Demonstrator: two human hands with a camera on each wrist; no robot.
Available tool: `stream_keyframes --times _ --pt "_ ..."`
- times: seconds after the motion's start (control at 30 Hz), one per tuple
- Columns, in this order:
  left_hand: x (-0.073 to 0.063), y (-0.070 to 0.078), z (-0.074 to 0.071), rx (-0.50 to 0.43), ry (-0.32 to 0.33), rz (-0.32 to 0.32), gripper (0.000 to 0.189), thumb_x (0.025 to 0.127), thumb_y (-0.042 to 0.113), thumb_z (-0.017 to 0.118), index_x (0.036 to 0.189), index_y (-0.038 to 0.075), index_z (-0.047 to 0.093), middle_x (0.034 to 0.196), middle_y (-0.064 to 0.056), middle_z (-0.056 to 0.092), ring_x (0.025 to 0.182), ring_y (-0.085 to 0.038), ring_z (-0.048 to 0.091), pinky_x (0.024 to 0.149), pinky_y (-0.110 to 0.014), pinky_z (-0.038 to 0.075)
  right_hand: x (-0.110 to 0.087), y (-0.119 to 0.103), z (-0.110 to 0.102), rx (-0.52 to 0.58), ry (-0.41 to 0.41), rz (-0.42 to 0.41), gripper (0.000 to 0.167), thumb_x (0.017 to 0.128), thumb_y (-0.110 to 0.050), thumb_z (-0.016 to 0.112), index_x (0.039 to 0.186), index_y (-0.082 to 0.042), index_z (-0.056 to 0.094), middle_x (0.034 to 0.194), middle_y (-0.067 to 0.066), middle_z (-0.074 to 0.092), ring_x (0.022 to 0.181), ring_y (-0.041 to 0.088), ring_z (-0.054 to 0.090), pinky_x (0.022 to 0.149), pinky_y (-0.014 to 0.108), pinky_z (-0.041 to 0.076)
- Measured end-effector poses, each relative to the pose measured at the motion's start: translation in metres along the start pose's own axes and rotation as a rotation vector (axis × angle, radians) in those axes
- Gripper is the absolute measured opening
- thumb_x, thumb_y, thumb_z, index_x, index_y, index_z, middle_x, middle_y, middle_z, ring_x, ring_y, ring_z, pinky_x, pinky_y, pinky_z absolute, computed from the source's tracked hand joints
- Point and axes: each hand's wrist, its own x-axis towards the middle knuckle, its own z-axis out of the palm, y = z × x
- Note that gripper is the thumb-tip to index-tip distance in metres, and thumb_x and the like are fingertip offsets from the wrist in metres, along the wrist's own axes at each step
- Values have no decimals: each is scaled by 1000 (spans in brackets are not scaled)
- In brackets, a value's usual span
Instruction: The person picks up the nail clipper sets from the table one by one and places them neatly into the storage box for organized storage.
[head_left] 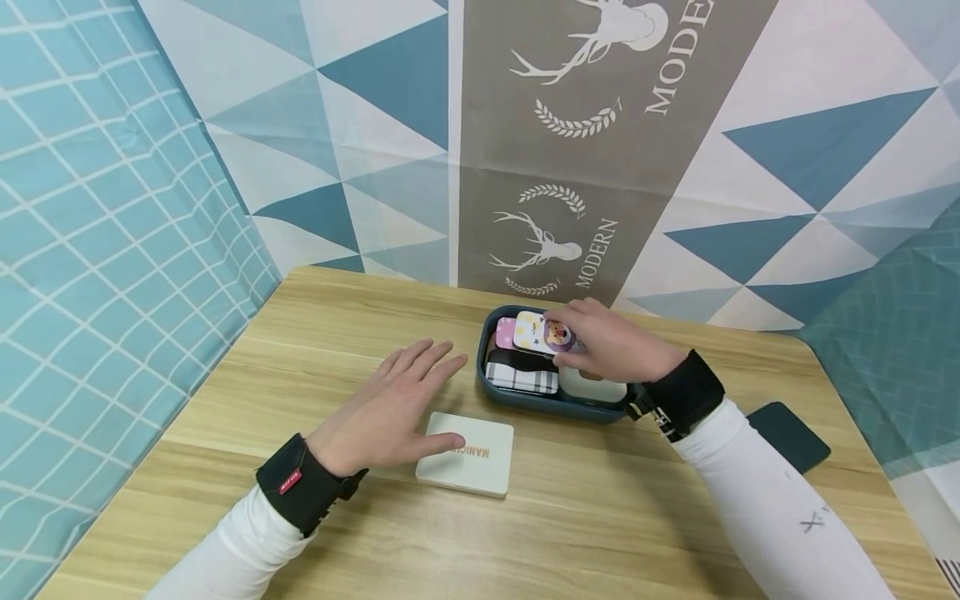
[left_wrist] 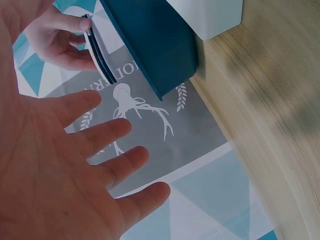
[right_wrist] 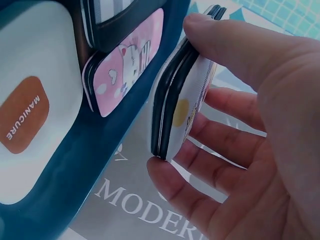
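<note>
My right hand [head_left: 611, 337] pinches a small lion-print case [head_left: 531, 330] with a black rim between thumb and fingertips. In the right wrist view, the case [right_wrist: 172, 100] stands on edge, raised above a dark blue bin [head_left: 536, 405]. Inside the bin lie a pink cat-print case [right_wrist: 131, 65], a plaid case [head_left: 521, 377] and a white case [right_wrist: 55, 55] lettered MANICURE. My left hand [head_left: 390, 408] has its fingers spread and holds nothing. Its thumb overlaps a white box [head_left: 472, 473] with orange lettering, which lies flat on the table just in front of the bin.
A dark green flat rectangular piece [head_left: 789, 437] lies at the right of the wooden table [head_left: 300, 517], partly behind my right sleeve. Patterned cloth [head_left: 390, 125] with deer prints hangs along the table's back edge. Blue checked cloth [head_left: 97, 208] borders the left side.
</note>
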Motion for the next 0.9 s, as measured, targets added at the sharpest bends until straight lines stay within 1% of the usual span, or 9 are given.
stream_keyframes --times 0.07,0.17,0.27,0.67,0.9 --pt "0 0 0 -1 1 1 102 87 67 78 165 13 40 167 -16 38 154 -42 31 123 -64 29 4 2 0 7 -19 25 66 96 -28 82 150 0 56 127 16 64 110 30 55 93 43 53" --pt "0 0 0 -3 5 6 102 87 67 78 164 13 40 168 -16 37 154 -43 31 123 -64 29 10 4 1 12 -31 38 65 97 -27 81 151 0 55 130 17 63 113 31 56 94 44 52" --pt "0 0 1 -4 10 12 102 87 68 78 164 12 40 168 -16 37 154 -43 31 123 -64 29 16 7 2 18 -38 36 64 98 -26 80 151 0 55 131 17 63 116 32 56 95 44 51" --pt "0 0 2 4 8 15 102 87 68 77 164 11 40 167 -17 37 155 -43 30 122 -65 29 33 9 9 19 -57 46 65 98 -28 80 153 -2 54 145 20 59 130 35 54 108 48 48" --pt "-1 -1 1 6 10 16 102 88 68 77 164 11 40 167 -17 38 155 -43 31 122 -64 29 40 11 13 28 -78 70 64 99 -28 78 153 -2 54 145 19 59 133 35 52 110 47 47"
